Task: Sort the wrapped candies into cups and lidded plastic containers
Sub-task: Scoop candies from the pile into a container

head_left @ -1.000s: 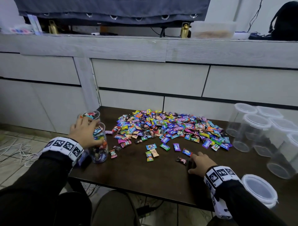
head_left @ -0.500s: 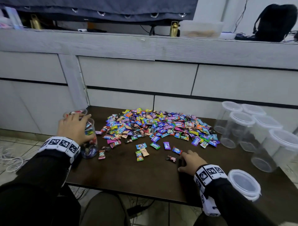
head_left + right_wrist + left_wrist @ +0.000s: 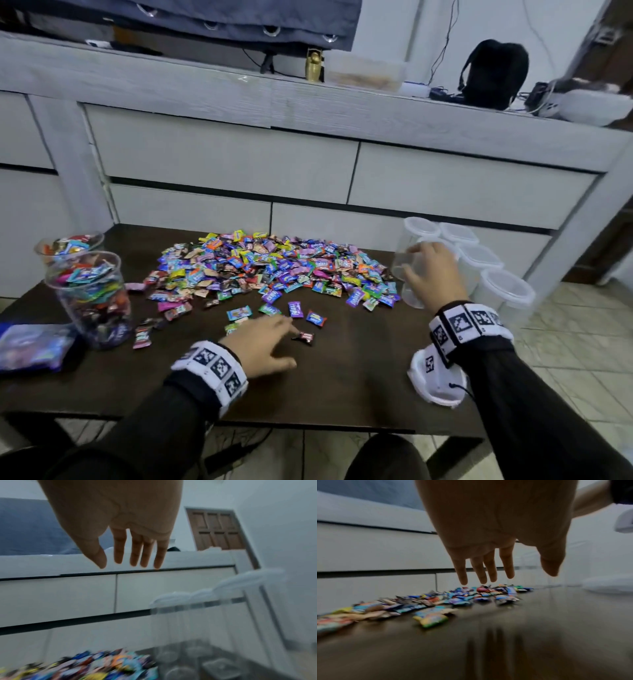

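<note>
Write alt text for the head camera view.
A person's left hand reaches, fingers straight, toward loose wrapped candies heaped on a dark table, while the right hand reaches toward empty lidded plastic containers at the right. Two clear cups full of candies stand at the left.

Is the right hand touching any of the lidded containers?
Apart. The right wrist view shows the right hand open in the air, its fingertips clear of the containers below.
</note>
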The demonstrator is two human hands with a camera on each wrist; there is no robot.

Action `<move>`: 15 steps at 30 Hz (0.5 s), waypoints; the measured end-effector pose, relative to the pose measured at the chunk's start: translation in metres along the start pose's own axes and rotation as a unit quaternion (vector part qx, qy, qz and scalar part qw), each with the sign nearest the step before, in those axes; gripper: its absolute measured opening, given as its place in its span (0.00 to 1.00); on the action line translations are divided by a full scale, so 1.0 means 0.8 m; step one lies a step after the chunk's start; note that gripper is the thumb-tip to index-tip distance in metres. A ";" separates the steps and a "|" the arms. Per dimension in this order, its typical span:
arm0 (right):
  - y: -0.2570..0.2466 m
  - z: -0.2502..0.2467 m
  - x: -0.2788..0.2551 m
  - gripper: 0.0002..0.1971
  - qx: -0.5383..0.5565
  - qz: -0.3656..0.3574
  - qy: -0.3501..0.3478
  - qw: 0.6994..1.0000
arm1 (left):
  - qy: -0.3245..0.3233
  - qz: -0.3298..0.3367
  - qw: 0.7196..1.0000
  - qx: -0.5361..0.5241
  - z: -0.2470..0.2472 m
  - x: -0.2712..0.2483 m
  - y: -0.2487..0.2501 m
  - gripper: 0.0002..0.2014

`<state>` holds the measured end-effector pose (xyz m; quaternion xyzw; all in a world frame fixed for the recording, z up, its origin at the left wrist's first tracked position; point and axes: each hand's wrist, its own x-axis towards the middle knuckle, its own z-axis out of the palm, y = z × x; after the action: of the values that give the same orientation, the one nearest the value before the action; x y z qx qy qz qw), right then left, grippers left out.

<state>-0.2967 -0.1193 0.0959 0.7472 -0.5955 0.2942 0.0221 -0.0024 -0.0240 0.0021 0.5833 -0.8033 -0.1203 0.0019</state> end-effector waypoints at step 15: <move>0.154 -0.029 0.004 0.39 -0.167 0.282 -0.049 0.944 | -0.070 0.041 0.997 0.011 0.048 0.029 0.012 0.37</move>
<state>-0.4168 -0.1491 0.0778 0.5478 -0.8227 0.1478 0.0337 -0.0242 -0.0359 -0.0367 0.5400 -0.8260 -0.1517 -0.0563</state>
